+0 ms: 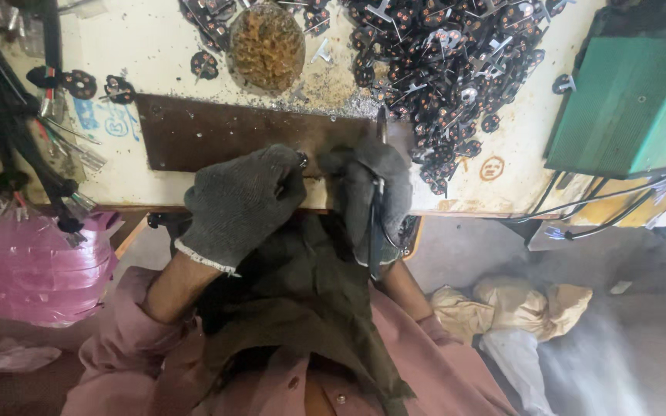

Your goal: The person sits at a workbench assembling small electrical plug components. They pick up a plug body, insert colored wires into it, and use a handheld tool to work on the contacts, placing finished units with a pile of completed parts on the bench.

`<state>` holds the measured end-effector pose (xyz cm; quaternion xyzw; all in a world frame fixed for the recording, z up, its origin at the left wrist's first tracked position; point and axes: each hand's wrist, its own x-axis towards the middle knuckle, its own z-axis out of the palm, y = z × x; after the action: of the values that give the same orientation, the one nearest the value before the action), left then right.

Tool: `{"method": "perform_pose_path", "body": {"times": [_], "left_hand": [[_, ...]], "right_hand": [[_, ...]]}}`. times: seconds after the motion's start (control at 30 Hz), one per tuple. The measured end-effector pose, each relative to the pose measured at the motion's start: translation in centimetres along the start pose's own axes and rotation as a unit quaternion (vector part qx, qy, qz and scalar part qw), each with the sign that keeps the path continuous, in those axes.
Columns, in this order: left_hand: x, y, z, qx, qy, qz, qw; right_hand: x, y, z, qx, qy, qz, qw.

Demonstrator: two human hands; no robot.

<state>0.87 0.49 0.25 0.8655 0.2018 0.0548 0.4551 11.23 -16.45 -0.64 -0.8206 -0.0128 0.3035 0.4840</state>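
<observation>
Both my hands wear dark grey knit gloves and meet at the near edge of a brown metal plate (217, 131) on the bench. My left hand (240, 202) pinches a small metal part (302, 160) at its fingertips. My right hand (371, 192) is closed around a thin dark tool (379, 219) that runs upright through the fist, its tip (381, 123) pointing up over the plate. The two hands touch around the small part.
A big heap of small round black parts with copper dots (449, 62) lies at the back right. A rusty round pad (268, 45) sits behind the plate. A green box (630, 100) is at right, a pink plastic bag (32, 266) and wire bundles (9, 115) at left.
</observation>
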Motion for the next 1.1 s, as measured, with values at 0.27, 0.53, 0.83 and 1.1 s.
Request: {"method": "perform_pose_path", "body": {"times": [0.27,0.53,0.83,1.1], "left_hand": [[0.5,1.9,-0.5,0.047,0.005,-0.022,0.999],[-1.6,1.5,-1.6,-0.438,-0.022,-0.28,0.854],[-2.1,0.3,-0.7,-0.459,-0.057,-0.249,0.851],[-2.7,0.9,-0.9,-0.196,0.028,-0.035,0.98]], "right_hand": [[0.6,-1.1,1.0,0.065,-0.053,-0.143,0.986],[-1.1,-1.7,0.0,-0.127,-0.139,-0.219,0.957],[-1.7,0.0,1.2,-0.132,-0.087,-0.172,0.972],[-1.6,-0.8,1.0,-0.341,-0.074,-0.232,0.908]]}}
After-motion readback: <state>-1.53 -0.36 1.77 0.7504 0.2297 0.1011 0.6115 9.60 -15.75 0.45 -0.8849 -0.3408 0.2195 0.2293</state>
